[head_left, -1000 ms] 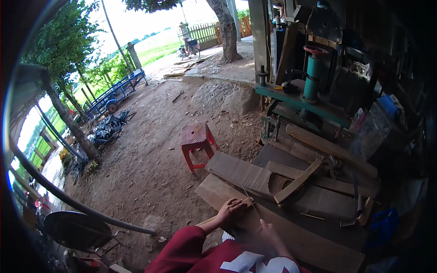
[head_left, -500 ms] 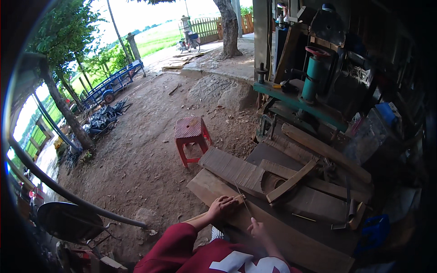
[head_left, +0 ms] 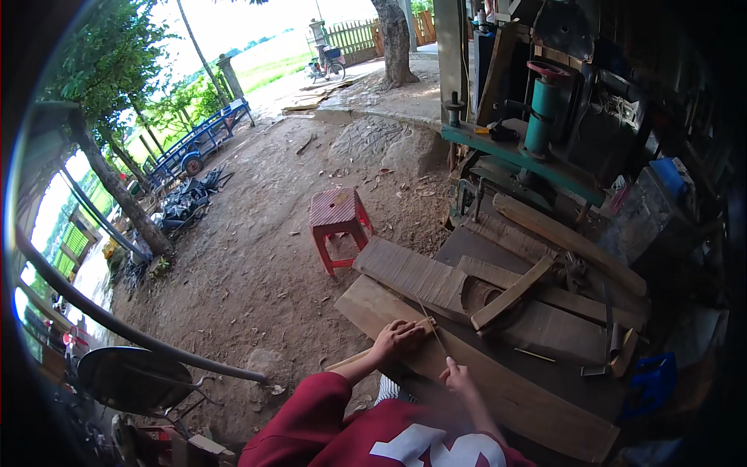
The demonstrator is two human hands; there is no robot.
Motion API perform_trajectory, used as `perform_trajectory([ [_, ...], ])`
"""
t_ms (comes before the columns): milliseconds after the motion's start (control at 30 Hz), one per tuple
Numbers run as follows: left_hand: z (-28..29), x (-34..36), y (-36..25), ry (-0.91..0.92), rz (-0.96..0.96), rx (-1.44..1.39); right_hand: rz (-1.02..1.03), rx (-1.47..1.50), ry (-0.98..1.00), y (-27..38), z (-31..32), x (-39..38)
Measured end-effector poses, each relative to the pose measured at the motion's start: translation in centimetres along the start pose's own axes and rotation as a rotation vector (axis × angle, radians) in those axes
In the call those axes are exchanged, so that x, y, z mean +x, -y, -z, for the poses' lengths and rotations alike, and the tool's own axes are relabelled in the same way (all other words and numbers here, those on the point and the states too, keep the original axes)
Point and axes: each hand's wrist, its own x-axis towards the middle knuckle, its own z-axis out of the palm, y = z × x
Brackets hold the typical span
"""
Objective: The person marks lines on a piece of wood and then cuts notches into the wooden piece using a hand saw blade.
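My left hand presses with bent fingers on a narrow light wooden strip, which lies across a long wooden plank at the bottom centre. My right hand, just below and to the right, is closed on the handle of a thin, long tool; its narrow blade crosses the strip beside my left fingers. I cannot tell whether it is a saw or a file. Behind the plank lies a wide rough board with a short batten over its right part.
A red plastic stool stands on the dirt ground. A green press and blue plastic box are at right. A curved grey pole and round black object are at left, a blue trailer behind.
The view shifts slightly between frames. My left hand stays on the strip; my right hand with the tool moves only slightly along the cutting line.
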Motion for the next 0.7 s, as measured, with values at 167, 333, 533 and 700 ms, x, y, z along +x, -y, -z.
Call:
perform_trajectory([
  [167, -0.8, -1.0, 0.4, -0.013, 0.008, 0.06, -0.061, -0.026, 0.108, 1.5, 0.6, -0.8],
  [333, -0.6, -1.0, 1.0, 0.02, -0.054, 0.005, -0.037, -0.052, 0.073, 0.4, -0.1, -0.3],
  [533, -0.4, -0.5, 0.9, 0.066, -0.065, -0.066, 0.043, -0.119, -0.024, -0.2, -0.1, -0.2],
  [700, -0.3, -1.4, 0.0, 0.046, 0.056, 0.002, -0.036, -0.05, 0.015, 0.4, 0.3, -0.3],
])
